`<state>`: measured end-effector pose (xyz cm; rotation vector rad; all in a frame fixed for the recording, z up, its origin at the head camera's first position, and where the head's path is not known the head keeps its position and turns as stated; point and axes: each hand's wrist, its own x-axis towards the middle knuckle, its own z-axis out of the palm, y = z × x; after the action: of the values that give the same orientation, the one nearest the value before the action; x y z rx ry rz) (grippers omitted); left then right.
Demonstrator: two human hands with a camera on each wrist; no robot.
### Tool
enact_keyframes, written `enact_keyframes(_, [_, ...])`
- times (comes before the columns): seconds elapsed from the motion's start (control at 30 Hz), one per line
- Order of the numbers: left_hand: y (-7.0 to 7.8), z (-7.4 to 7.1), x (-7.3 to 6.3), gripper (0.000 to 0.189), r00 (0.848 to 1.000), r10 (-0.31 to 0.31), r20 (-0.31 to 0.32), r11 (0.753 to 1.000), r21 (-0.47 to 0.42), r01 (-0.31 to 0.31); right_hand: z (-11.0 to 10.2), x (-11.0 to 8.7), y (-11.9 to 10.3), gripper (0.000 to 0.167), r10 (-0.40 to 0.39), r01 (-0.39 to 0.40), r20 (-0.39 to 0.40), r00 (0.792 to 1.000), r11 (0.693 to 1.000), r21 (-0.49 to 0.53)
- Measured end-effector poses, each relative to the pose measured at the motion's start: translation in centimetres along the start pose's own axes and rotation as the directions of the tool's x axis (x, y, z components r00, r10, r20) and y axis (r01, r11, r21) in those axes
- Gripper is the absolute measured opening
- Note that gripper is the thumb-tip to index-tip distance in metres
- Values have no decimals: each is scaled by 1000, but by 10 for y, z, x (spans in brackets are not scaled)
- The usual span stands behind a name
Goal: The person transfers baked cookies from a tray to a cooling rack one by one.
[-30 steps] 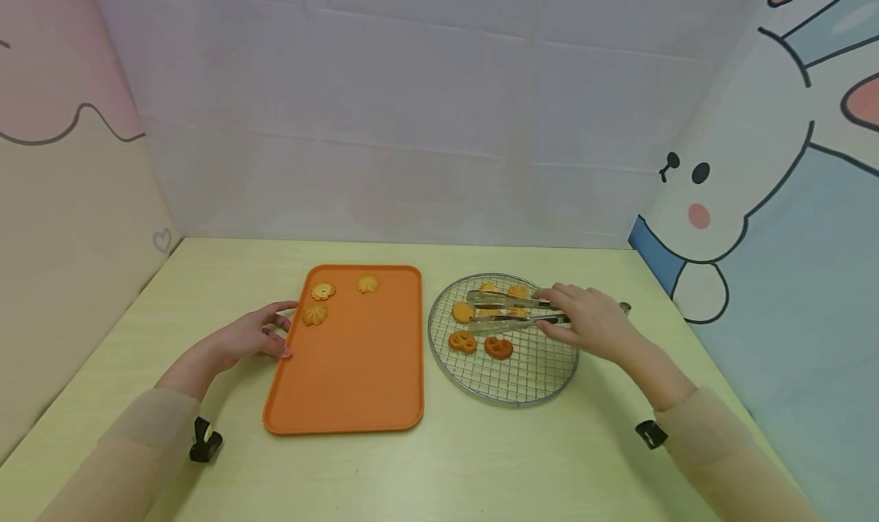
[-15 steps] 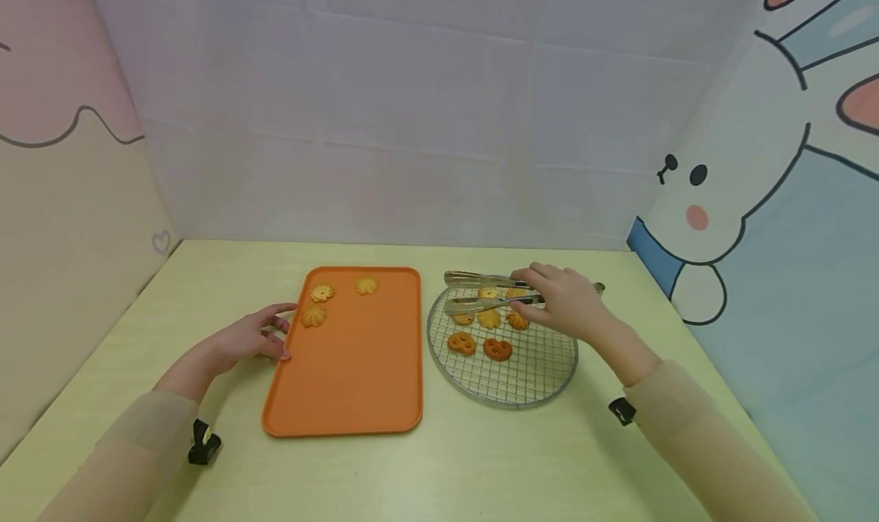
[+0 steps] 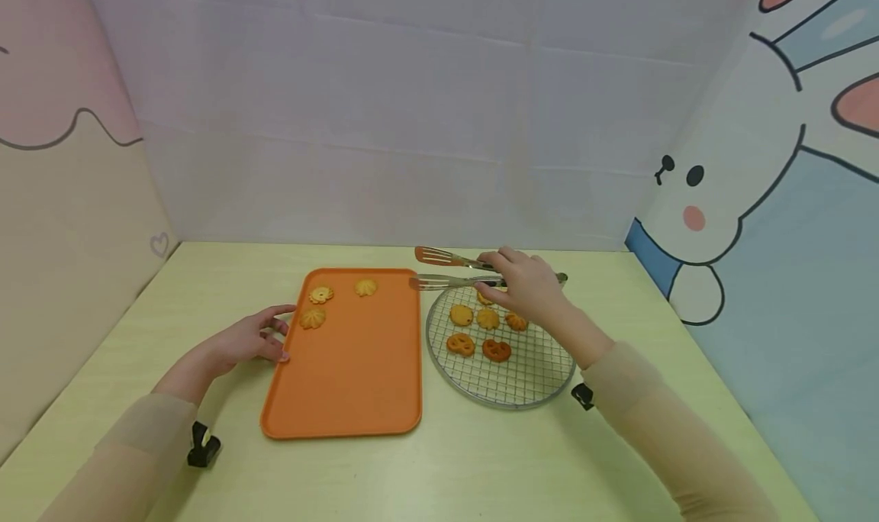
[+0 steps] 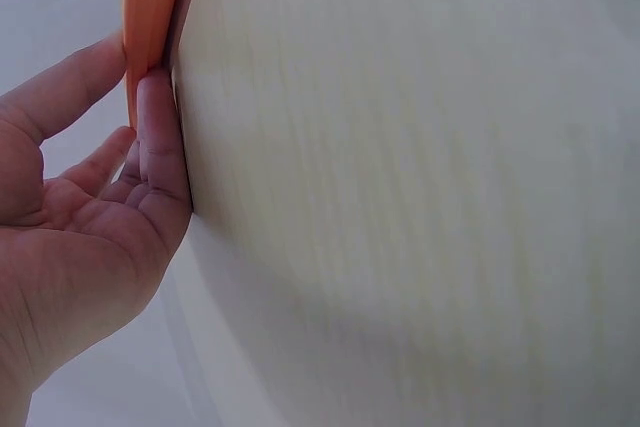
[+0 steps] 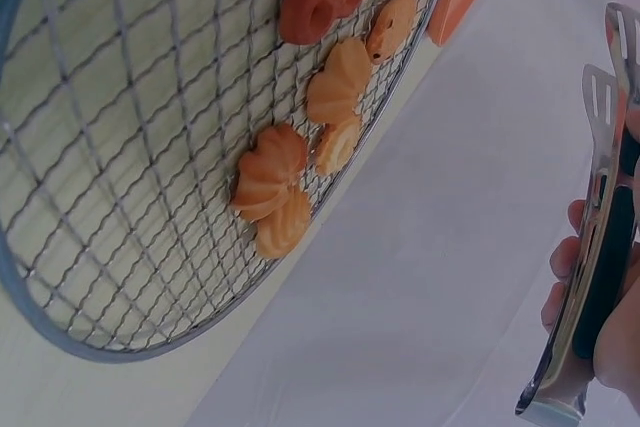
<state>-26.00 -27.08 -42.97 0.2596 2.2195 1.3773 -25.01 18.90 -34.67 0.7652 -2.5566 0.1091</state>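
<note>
My left hand (image 3: 247,340) rests at the left edge of the orange tray (image 3: 350,377). Its fingers and thumb touch the tray's rim, also seen in the left wrist view. My right hand (image 3: 527,284) holds a pair of metal food tongs (image 3: 442,259) above the far side of the round wire rack (image 3: 529,373). The tongs' slotted ends stand apart, with nothing between them, pointing left over the tray's far right corner. Several cookies (image 3: 462,315) lie on the rack, including two pretzel-shaped ones (image 3: 496,350). Some at the back are hidden by the right hand.
Three cookies (image 3: 313,318) sit in the far part of the tray. Tray and rack stand side by side on a pale wooden table (image 3: 439,476). A pale back wall (image 3: 343,125) and printed side panels (image 3: 776,278) enclose the table.
My right hand has moved left and away from me with the tongs, from over the rack's cookies toward the tray's far right corner. The left hand has stayed at the tray's edge.
</note>
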Motion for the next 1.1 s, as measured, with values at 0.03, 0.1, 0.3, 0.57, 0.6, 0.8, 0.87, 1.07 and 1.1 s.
enact_keyframes(0.03, [0, 0, 0, 91, 1000, -1, 0, 1000, -1, 1, 2, 2, -2, 43, 5, -5, 0, 1000, 1000, -1])
enact_keyframes(0.1, [0, 0, 0, 91, 1000, 2, 5, 1000, 1, -2, 6, 6, -5, 43, 14, -14, 3, 1000, 1000, 0])
enact_keyframes(0.3, [-1, -1, 1, 92, 1000, 1, 3, 1000, -2, -1, 17, 17, -17, 43, 38, -39, 47, 998, 999, 19])
enact_keyframes(0.57, [-1, 0, 1, 92, 1000, 5, 5, 1000, 9, -5, 28, 29, -36, 45, 108, -109, 120, 987, 994, 2])
enact_keyframes(0.6, [-1, 0, 1, 92, 1000, 6, 5, 1000, 11, -6, 30, 31, -39, 45, 116, -117, 130, 985, 993, 2])
enact_keyframes(0.8, [1, 0, 0, 92, 1000, 2, 3, 1000, 10, -2, 43, 42, -52, 47, 138, -138, 169, 976, 990, -14])
enact_keyframes(0.87, [1, 0, -1, 92, 1000, 1, 2, 1000, 14, -1, 48, 45, -57, 48, 149, -149, 187, 971, 989, -18])
enact_keyframes(1.07, [1, 0, -1, 91, 1000, 4, 0, 1000, 15, -4, 59, 54, -70, 50, 170, -167, 237, 957, 985, -31])
enact_keyframes(1.1, [1, 0, -1, 91, 1000, 4, 1, 1000, 13, -4, 61, 56, -72, 51, 175, -170, 246, 953, 985, -42])
